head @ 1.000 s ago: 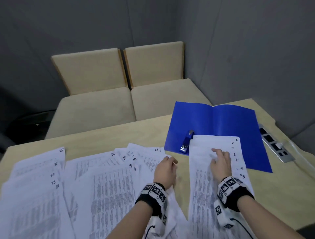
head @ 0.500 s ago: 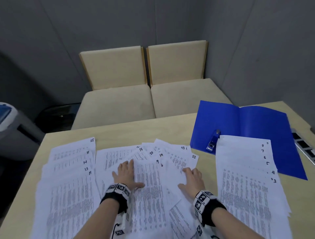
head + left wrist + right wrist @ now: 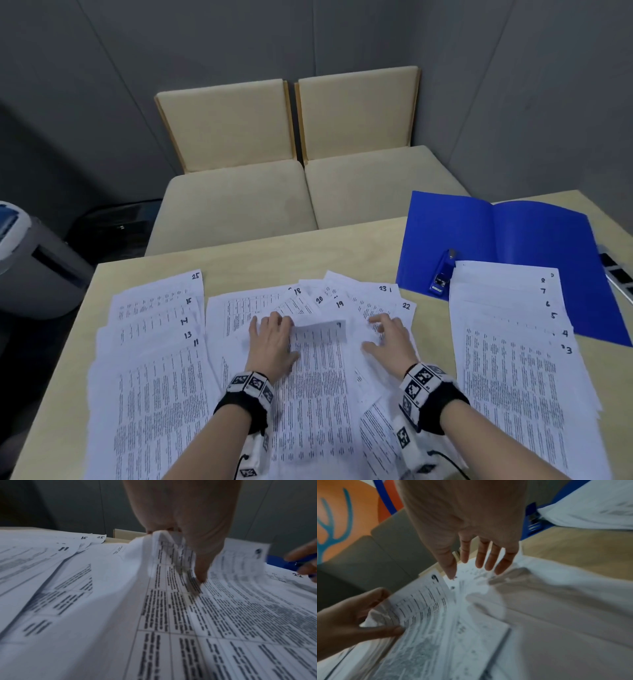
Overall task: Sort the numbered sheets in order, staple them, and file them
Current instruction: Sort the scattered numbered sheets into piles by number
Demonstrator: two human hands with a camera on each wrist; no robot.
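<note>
Two hands: both work over the middle spread of numbered sheets on the pale wooden table [image 3: 359, 246].
Left hand [image 3: 270, 339]: fingers and thumb pinch the top edge of sheet 9 [image 3: 320, 330], lifting and curling it off the pile; the left wrist view shows the paper bunched in its fingers.
Right hand [image 3: 390, 337]: fingers spread and relaxed, apart, holding nothing; whether the tips touch the paper beside sheet 22 [image 3: 406, 306] I cannot tell.
Middle spread: sheets 18 [image 3: 297, 291], 20 [image 3: 319, 299], 19 [image 3: 339, 304] and 23 [image 3: 382, 288] fan out just beyond the hands.
Left pile [image 3: 154, 359]: overlapping sheets showing 11, 13, 14, 15 and 25 at their corners.
Right pile [image 3: 513, 359]: stepped sheets numbered 3 up to 8, its far edge lying over the folder.
Blue stapler [image 3: 443, 272]: lies on the folder's near left part, touching the right pile's corner.
Blue folder [image 3: 513, 233]: open flat at the table's far right.
Beyond the table: two beige cushioned seats [image 3: 291, 192] against a grey wall.
</note>
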